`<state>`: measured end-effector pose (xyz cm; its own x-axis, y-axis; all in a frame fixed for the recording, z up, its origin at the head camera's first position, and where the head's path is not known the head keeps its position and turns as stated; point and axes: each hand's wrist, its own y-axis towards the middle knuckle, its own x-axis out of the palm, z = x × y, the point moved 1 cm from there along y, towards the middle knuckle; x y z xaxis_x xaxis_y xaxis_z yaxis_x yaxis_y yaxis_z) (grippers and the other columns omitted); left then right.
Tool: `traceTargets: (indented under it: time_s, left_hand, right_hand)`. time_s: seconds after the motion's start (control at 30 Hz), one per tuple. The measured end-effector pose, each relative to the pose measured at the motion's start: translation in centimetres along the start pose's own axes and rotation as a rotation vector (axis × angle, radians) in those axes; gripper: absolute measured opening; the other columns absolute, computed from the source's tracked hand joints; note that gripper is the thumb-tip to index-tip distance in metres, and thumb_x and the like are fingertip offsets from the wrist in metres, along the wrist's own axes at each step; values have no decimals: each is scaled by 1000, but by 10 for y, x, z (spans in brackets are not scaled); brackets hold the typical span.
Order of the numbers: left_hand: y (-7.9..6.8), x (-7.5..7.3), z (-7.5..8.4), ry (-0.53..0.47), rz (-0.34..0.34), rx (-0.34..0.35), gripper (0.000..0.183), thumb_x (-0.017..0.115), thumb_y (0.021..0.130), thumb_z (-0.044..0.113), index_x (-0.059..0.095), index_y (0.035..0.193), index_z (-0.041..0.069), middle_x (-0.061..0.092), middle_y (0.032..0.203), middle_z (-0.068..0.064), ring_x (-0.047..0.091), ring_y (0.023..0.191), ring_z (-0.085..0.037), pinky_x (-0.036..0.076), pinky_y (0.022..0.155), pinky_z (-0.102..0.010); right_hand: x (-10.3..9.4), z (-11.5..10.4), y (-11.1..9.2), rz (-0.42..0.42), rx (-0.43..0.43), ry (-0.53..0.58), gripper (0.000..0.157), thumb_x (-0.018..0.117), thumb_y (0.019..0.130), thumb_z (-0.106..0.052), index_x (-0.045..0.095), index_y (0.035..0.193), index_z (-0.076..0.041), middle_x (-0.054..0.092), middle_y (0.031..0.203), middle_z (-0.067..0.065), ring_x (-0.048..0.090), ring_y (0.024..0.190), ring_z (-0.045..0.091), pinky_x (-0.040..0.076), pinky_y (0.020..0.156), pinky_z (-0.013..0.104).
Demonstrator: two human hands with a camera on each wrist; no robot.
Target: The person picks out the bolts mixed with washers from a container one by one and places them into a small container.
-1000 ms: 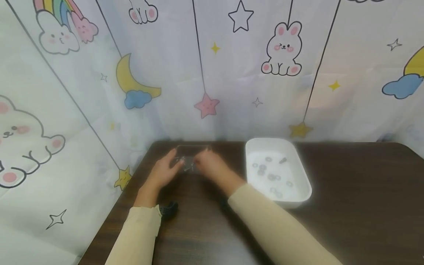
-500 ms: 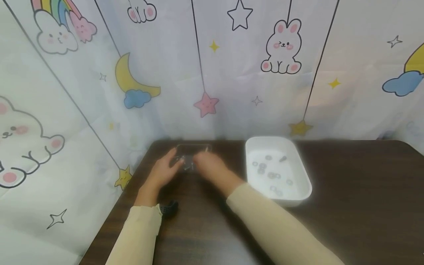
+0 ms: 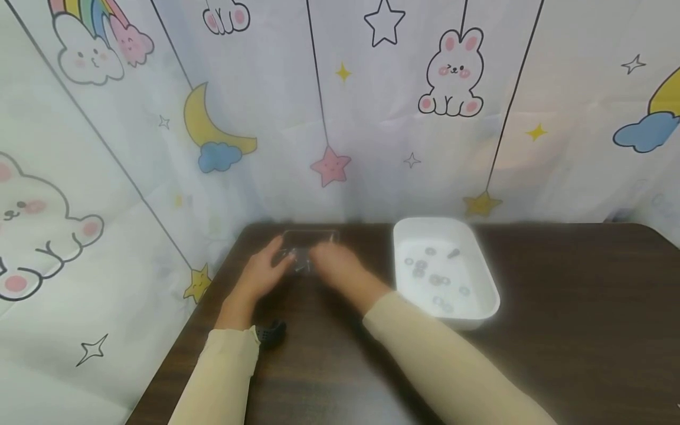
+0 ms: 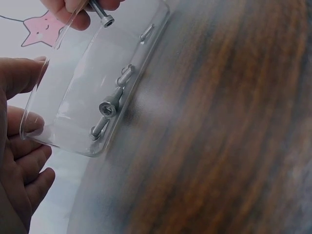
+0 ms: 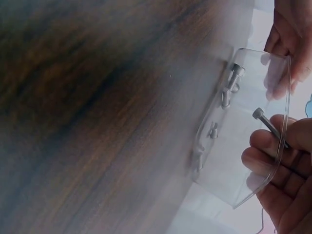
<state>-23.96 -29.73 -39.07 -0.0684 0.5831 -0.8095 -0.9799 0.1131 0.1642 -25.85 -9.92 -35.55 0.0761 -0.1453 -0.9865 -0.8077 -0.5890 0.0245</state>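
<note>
My left hand (image 3: 260, 271) grips one end of a clear plastic box (image 4: 73, 97), thumb on one side of the wall and fingers on the other. Inside the box lie several silver socket-head bolts (image 4: 108, 108), gathered along its lower side beside the tabletop. My right hand (image 3: 337, 262) is at the box's other end, its fingers curled. Between thumb and fingers it pinches another bolt (image 5: 265, 122), head pointing inward over the box. In the head view the right hand hides the box's right part.
Right of the hands stands a white tub (image 3: 484, 277) holding several grey washers (image 3: 435, 280) and one short dark piece (image 3: 453, 254). A black device (image 3: 271, 334) sits at the left wrist. Behind the brown table (image 3: 563, 307) hangs a printed curtain (image 3: 366, 118).
My right hand has dipped slightly toward the inside of the box. The left hand keeps its place on the box, and the head view has shifted a little.
</note>
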Motion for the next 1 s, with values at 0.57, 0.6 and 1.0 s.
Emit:
traceTargets:
  time_s: [0.57,0.6,1.0]
  left_hand:
    - [0,0,-2,2,4,-7,71,51,100,47,29,155,7,33,158,-15,34,144,-37,26,119,-52]
    - [0,0,-2,0,5,-9,71,51,100,47,29,155,7,33,158,-14,34,144,-37,26,119,-52]
    - [-1,0,-1,-14,13,0,71,53,100,44,30,154,5,34,157,-17,34,143,-38,26,119,-53]
  right_hand:
    - [1,-1,0,11,-23,-74,23,68,88,-6,68,109,-15,69,103,6,66,90,20,60,74,32]
    - [1,-1,0,10,-23,-78,23,68,88,-6,68,109,-15,69,103,5,66,90,20,60,74,32]
    - [5,0,2,19,-23,-87,22,67,90,-7,68,110,-15,70,102,5,67,89,20,60,72,32]
